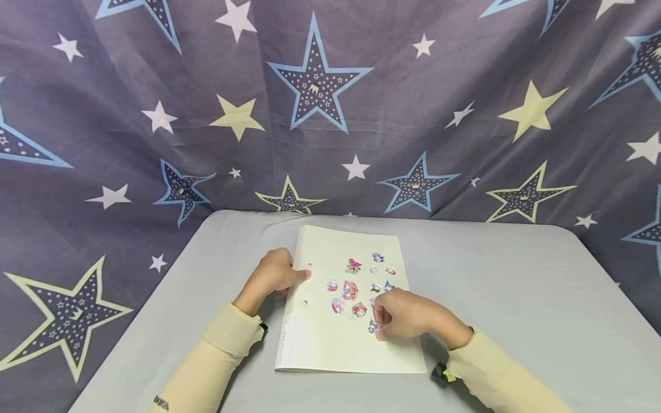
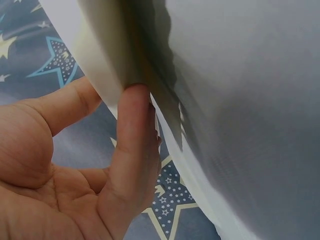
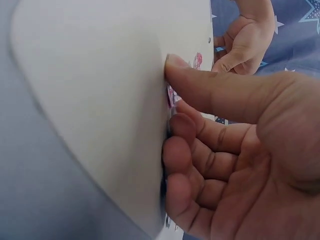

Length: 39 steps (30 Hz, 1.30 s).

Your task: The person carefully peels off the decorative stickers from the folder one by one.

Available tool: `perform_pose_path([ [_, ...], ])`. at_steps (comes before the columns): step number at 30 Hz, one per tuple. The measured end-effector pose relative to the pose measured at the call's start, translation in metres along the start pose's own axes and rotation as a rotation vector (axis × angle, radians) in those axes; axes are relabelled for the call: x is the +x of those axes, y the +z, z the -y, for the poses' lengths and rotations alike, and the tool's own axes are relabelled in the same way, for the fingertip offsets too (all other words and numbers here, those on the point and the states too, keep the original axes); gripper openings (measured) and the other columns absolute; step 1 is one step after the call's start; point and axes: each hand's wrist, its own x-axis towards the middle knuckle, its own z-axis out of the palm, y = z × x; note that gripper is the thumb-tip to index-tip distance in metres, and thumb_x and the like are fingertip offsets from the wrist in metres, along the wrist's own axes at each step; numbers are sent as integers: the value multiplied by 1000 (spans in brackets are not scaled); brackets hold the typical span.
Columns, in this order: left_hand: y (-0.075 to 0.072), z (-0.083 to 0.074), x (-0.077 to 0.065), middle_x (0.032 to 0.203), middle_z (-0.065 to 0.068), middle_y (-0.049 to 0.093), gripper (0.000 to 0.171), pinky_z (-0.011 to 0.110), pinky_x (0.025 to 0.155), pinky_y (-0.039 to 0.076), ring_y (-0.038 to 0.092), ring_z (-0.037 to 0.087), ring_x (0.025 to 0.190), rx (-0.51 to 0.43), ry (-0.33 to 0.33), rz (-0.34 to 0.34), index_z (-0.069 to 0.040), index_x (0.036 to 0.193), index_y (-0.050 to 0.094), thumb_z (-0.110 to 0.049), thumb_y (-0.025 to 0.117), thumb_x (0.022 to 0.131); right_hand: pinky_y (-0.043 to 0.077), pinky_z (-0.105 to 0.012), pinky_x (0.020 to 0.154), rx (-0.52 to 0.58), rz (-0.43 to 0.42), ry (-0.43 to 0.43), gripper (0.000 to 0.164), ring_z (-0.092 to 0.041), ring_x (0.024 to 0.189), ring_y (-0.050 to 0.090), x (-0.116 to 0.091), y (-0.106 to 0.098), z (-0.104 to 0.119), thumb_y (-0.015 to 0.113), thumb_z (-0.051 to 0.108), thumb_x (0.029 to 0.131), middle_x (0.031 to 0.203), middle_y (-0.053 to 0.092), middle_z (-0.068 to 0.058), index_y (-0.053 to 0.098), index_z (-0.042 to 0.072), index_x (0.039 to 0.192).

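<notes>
A cream ring-hole folder (image 1: 330, 344) lies on the grey-covered table, its front dotted with small shiny cartoon stickers (image 1: 350, 290). My left hand (image 1: 273, 272) grips the folder's spine side, thumb on the cover and fingers against the side. In the left wrist view, fingers (image 2: 132, 125) touch the spine edge. Over the lower right stickers is my right hand (image 1: 408, 314), which pinches a small purple sticker (image 1: 373, 326) at the cover. From the right wrist, thumb and curled fingertips meet the cover, with a pink-purple sticker (image 3: 173, 96) showing between thumb and index finger.
The grey table (image 1: 496, 275) extends around the folder on both sides. Behind it hangs a dark curtain (image 1: 361, 143) printed with stars. A dark wrist strap with a yellow tab (image 1: 445, 374) sits under the right cuff.
</notes>
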Motion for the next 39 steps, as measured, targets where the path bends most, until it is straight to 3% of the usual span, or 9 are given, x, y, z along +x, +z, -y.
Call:
perform_pose_path([
  [8, 1, 0, 0, 59, 12, 59, 39, 29, 42, 44, 62, 23, 47, -2, 19, -11, -1, 80, 58, -36, 76, 80, 44, -23, 56, 13, 19, -77, 14, -6, 60, 48, 0, -1, -5, 65, 8, 86, 66, 54, 7, 59, 17, 77],
  [25, 0, 2, 1, 60, 12, 60, 40, 30, 42, 44, 62, 21, 47, -8, 15, -13, -3, 75, 57, -38, 77, 79, 40, -21, 60, -211, 21, -183, 22, -5, 62, 41, 1, 2, -1, 55, 8, 92, 67, 43, 9, 48, 19, 74],
  [34, -3, 5, 1, 67, 15, 58, 41, 37, 50, 54, 64, 23, 48, -177, -5, 18, -5, 66, 49, -29, 80, 77, 39, -20, 59, -231, 5, -197, 21, -5, 62, 40, 1, 2, -1, 56, 9, 90, 67, 43, 10, 48, 19, 74],
  [39, -3, 7, 3, 70, 16, 60, 37, 37, 51, 56, 64, 23, 49, -256, -3, 44, -1, 68, 54, -25, 80, 77, 39, -20, 57, -232, 4, -192, 22, -4, 60, 39, 2, 3, -5, 56, 11, 91, 66, 42, 10, 47, 19, 73],
])
